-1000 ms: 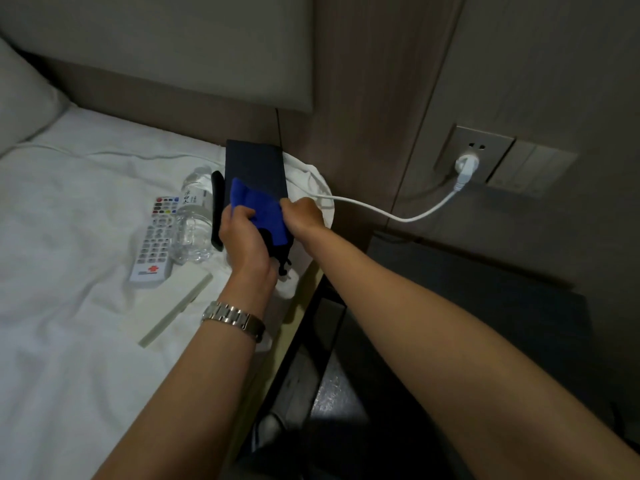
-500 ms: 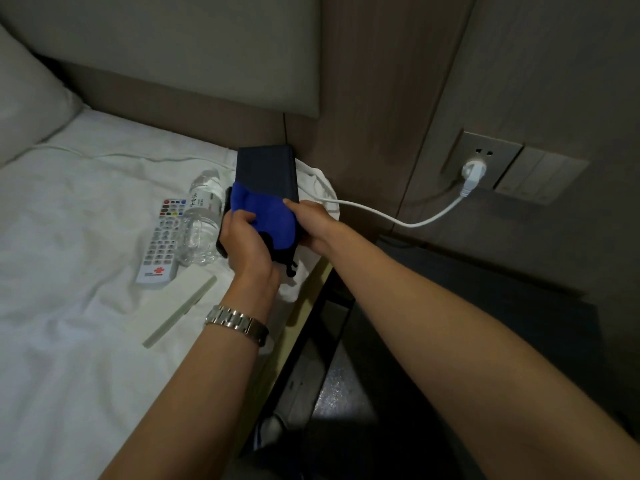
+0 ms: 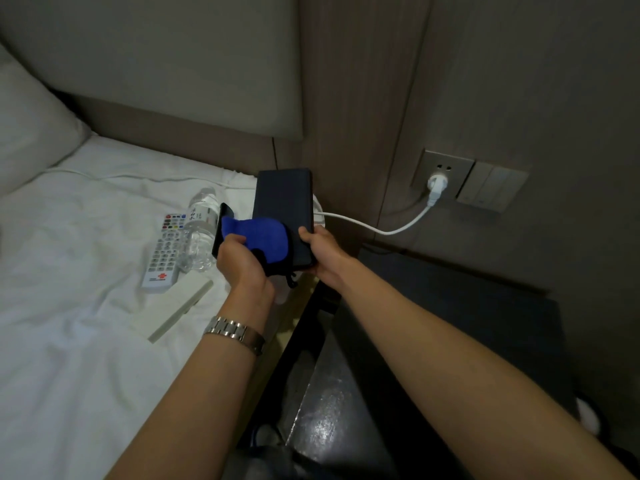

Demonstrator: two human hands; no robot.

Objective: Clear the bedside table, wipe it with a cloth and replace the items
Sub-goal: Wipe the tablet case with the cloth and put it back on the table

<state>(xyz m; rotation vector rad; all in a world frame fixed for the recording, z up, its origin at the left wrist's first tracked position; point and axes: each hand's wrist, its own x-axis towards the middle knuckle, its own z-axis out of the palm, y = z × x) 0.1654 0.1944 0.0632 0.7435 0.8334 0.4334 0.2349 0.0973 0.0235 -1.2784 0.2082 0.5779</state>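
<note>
Wiping step: left hand (image 3: 242,261) rubs a blue cloth (image 3: 263,237) over a dark flat folder (image 3: 284,202), held above the bed edge.
Left hand: clenched round the bunched cloth, thumb on top, metal watch (image 3: 235,332) on the wrist.
Right hand: (image 3: 320,252) grasps the folder's near right corner, fingers underneath, thumb on the upper face.
Folder: tilted up off the bed, far end toward the headboard; blue cloth covers its near left part.
Cloth detail: a small dark loop or tag hangs below it, too small to tell what.
Cleared items: remote control (image 3: 164,252), water bottle (image 3: 199,233) lying on its side just beside the remote, a pale flat pad (image 3: 166,310) with a stick-like thing along its edge, all on the white sheet (image 3: 69,341).
Dark object: a slim black thing (image 3: 221,216) sits behind the cloth, beside the bottle; can't tell what it is.
Bedside table: (image 3: 450,341) dark glossy top on the right, nothing seen on the part in view.
Cable: white cord (image 3: 381,230) runs from the wall socket (image 3: 438,183) to behind the folder.
Stage guess: table looks cleared; whether its top is already wiped can't be told. Items are being cleaned before going back.
Next move needs: finish the pass over the folder, then carry it right to the tabletop and lay it flat, keeping clear of the cord; remote, bottle, pad follow.
</note>
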